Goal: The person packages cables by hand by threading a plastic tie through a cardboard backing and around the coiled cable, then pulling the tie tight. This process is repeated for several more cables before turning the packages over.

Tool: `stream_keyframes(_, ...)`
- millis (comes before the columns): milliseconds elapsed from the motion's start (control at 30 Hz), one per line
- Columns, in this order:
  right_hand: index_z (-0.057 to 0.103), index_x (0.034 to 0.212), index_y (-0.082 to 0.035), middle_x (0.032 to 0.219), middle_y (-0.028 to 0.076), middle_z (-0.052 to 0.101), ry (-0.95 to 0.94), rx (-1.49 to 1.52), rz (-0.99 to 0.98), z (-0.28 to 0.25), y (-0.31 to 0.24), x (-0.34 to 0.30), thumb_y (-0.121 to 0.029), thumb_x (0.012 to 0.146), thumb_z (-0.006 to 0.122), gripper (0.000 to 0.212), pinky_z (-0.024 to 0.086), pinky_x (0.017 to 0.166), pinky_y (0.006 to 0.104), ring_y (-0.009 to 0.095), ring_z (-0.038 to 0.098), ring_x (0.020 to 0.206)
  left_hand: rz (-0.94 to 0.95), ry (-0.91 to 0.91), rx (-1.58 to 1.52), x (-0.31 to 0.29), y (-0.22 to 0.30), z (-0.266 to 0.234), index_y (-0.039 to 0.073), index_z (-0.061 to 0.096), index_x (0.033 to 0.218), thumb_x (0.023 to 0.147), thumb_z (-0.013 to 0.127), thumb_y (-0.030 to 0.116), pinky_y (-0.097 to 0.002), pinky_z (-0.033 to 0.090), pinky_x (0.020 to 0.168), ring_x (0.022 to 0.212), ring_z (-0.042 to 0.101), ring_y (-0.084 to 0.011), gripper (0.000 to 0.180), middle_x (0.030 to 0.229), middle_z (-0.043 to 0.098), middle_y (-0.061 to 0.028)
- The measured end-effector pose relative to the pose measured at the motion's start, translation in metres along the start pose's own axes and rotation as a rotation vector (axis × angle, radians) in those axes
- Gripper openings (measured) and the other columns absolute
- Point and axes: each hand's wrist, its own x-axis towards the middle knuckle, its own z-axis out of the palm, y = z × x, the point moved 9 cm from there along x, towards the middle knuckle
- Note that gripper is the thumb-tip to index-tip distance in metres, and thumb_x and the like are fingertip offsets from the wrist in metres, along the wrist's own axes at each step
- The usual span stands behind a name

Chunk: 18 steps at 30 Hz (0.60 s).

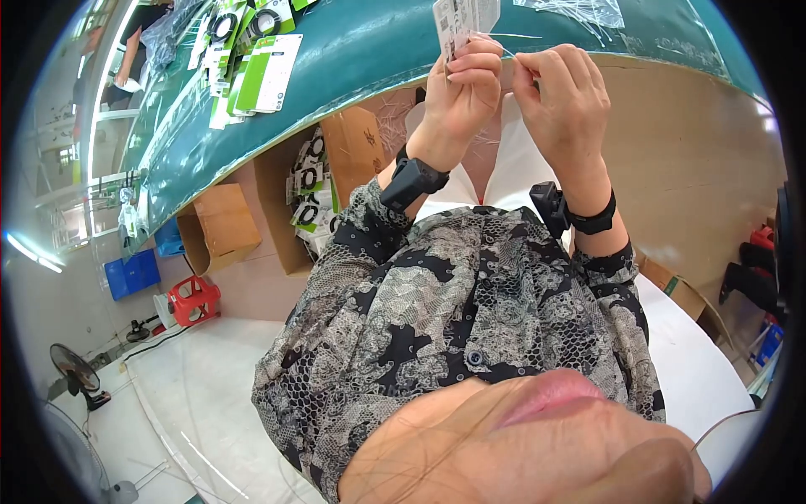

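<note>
My left hand is closed on a white printed card, held upright over the table's near edge. Clear plastic shows at the card's right side; what is packed there is hard to make out. Close by on the right, my right hand pinches a thin white cable tie that runs toward the card. Its far end is hidden by my left fingers. Several green-and-white cards, some with black coiled cables, lie in a pile on the table to the left.
A clear bag of white cable ties lies on the green tabletop. Below the table stand cardboard boxes, one filled with packed coiled cables. On the floor are a red stool and a fan. Another person's arm shows far left.
</note>
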Motion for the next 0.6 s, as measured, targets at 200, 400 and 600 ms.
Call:
stream_keyframes(200, 0.058, 0.075, -0.009, 0.07, 0.002, 0.052, -0.022, -0.052, -0.013, -0.0021, -0.0072, 0.0008, -0.001, 0.067, 0.069, 0.016, 0.045, 0.062, 0.0298, 0.02, 0.054, 0.067, -0.008, -0.013, 0.044, -0.0012, -0.0016, 0.0021, 0.001, 0.045, 0.093, 0.095, 0.041, 0.011, -0.0213, 0.042, 0.046, 0.054, 0.047, -0.0113, 0.011, 0.07, 0.046, -0.0031)
stream_keyframes(400, 0.058, 0.075, -0.009, 0.071, 0.002, 0.052, -0.039, -0.05, -0.008, -0.0021, -0.0076, -0.0003, -0.002, 0.067, 0.069, 0.016, 0.045, 0.063, 0.0299, 0.019, 0.054, 0.066, 0.027, -0.04, 0.294, -0.0006, 0.0046, 0.0017, 0.004, 0.044, 0.093, 0.096, 0.039, 0.015, -0.0207, 0.031, 0.041, 0.047, 0.042, -0.0083, 0.013, 0.062, 0.045, 0.0015)
stream_keyframes(600, 0.058, 0.075, -0.009, 0.071, 0.002, 0.053, -0.029, -0.062, -0.002, -0.0053, -0.0095, -0.0023, -0.002, 0.067, 0.07, 0.016, 0.045, 0.063, 0.0301, 0.019, 0.055, 0.067, 0.025, -0.015, 0.246, -0.0012, 0.0035, 0.0015, 0.005, 0.044, 0.092, 0.095, 0.04, 0.016, -0.0212, 0.028, 0.04, 0.045, 0.04, -0.0078, 0.011, 0.061, 0.045, 0.0024)
